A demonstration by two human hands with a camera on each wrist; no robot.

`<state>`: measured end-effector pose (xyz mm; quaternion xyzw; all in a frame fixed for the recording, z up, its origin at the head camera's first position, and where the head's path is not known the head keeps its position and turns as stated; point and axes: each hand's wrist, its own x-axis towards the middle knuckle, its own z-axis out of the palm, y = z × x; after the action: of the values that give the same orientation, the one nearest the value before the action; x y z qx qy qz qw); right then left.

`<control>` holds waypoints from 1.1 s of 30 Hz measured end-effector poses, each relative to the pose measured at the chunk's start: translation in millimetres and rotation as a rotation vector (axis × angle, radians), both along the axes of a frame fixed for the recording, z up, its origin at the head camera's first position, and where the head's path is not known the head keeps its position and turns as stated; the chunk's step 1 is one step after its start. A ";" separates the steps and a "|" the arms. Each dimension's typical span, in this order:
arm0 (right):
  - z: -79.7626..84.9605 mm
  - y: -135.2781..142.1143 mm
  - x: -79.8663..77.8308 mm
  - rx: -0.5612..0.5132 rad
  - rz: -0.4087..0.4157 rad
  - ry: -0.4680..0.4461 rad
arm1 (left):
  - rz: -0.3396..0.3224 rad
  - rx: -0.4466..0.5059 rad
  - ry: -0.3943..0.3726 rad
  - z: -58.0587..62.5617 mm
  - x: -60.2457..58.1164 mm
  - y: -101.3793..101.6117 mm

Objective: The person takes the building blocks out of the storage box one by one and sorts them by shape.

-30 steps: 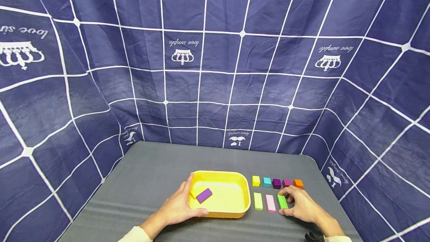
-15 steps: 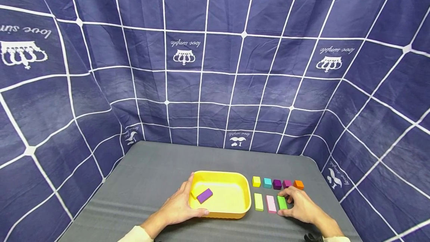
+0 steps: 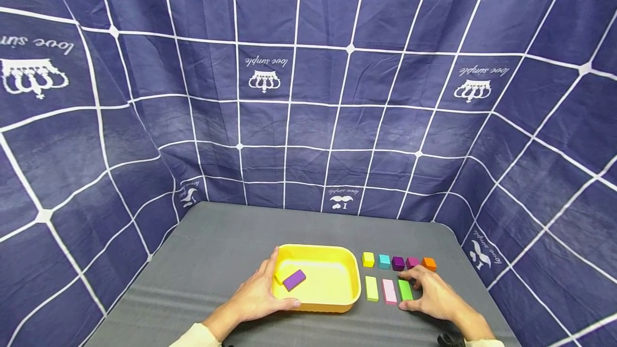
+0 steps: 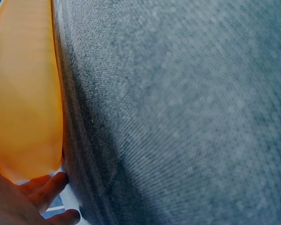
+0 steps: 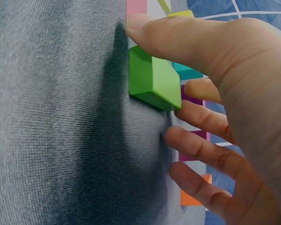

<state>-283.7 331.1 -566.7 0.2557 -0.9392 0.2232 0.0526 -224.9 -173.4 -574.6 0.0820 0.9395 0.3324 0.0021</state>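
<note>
In the head view my left hand grips the left end of a yellow plastic tray, thumb along its near side and fingers around the left side. A purple block and a yellow block lie inside at that end. The left wrist view shows the tray's outer wall and some fingertips. My right hand holds a bright green oblong block on the grey cloth, thumb at the near end and fingers at the far end. The right wrist view shows the block below the thumb.
Left of the green block lie a pink block and a pale lime block. Behind them runs a row of cubes: yellow, teal, dark purple, magenta and orange. A blue checked curtain encloses the table.
</note>
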 end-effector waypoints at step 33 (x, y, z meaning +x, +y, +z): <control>56.8 -104.6 3.2 0.071 0.071 0.220 | 0.002 0.006 -0.009 1.0 0.4 -1.4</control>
<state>-280.5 226.5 -510.0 0.3134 -0.9254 0.1623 0.1384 -224.5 -174.8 -573.6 0.0796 0.9386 0.3355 0.0060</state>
